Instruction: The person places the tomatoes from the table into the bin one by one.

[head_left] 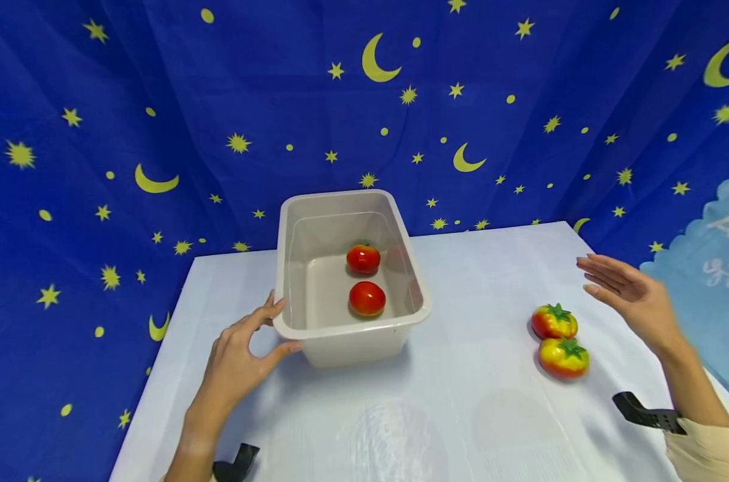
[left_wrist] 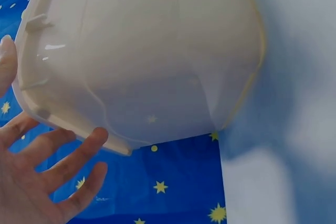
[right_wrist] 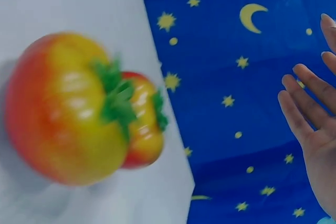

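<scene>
A light grey plastic bin (head_left: 352, 340) stands on the table, and my left hand (head_left: 237, 365) holds its near left corner, thumb on the front and fingertips at the left rim. The left wrist view shows the bin's outer wall (left_wrist: 157, 40) beside the spread fingers. Inside the bin lie a red tomato (head_left: 367, 298) and, behind it, another tomato (head_left: 363, 259). My right hand (head_left: 632, 298) hovers with extended fingers, apart from two red-yellow tomatoes with green tops: a nearer tomato (head_left: 563, 359) and a farther tomato (head_left: 553, 322), standing close together on the table.
The white table (head_left: 460, 415) runs back to a dark blue curtain (head_left: 316, 87) printed with yellow moons and stars. A light blue panel (head_left: 713, 268) with white lettering is at the right. Each wrist wears a black strap (head_left: 647, 414).
</scene>
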Demonstrator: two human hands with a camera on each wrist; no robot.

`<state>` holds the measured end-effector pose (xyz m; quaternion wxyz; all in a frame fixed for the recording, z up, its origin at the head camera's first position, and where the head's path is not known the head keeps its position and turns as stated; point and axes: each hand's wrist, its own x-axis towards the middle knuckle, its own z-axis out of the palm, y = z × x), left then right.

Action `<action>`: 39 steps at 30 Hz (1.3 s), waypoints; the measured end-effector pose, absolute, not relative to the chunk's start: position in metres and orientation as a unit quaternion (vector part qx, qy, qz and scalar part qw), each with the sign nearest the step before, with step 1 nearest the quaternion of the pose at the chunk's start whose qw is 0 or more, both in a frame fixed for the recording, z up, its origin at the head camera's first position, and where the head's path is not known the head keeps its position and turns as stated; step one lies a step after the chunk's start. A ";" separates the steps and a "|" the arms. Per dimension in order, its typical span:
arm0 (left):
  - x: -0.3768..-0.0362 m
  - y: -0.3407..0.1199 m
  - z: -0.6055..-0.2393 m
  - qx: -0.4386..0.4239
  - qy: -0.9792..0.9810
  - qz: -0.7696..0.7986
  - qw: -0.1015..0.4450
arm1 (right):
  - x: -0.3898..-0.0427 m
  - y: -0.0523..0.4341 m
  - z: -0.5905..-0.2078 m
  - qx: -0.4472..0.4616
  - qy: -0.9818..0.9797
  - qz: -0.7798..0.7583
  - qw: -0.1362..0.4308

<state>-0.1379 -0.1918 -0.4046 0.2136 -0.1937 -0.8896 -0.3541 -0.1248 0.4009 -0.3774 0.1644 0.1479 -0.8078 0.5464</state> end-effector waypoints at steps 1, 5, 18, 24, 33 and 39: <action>-0.138 -0.191 -0.405 -0.193 -0.889 -0.355 0.216 | -0.123 0.403 -0.382 0.143 -0.810 0.545 0.164; -0.138 -0.189 -0.405 -0.193 -0.885 -0.362 0.222 | -0.118 0.411 -0.397 0.122 -0.820 0.536 0.161; -0.141 -0.188 -0.406 -0.195 -0.876 -0.383 0.219 | -0.093 0.427 -0.441 0.044 -0.885 0.445 0.132; -0.139 -0.189 -0.406 -0.195 -0.872 -0.392 0.217 | -0.086 0.429 -0.453 0.044 -0.893 0.436 0.098; -0.140 -0.189 -0.406 -0.201 -0.870 -0.395 0.215 | -0.078 0.429 -0.468 0.059 -0.894 0.439 0.059; -0.140 -0.189 -0.406 -0.200 -0.870 -0.398 0.213 | -0.077 0.426 -0.470 0.075 -0.886 0.452 0.077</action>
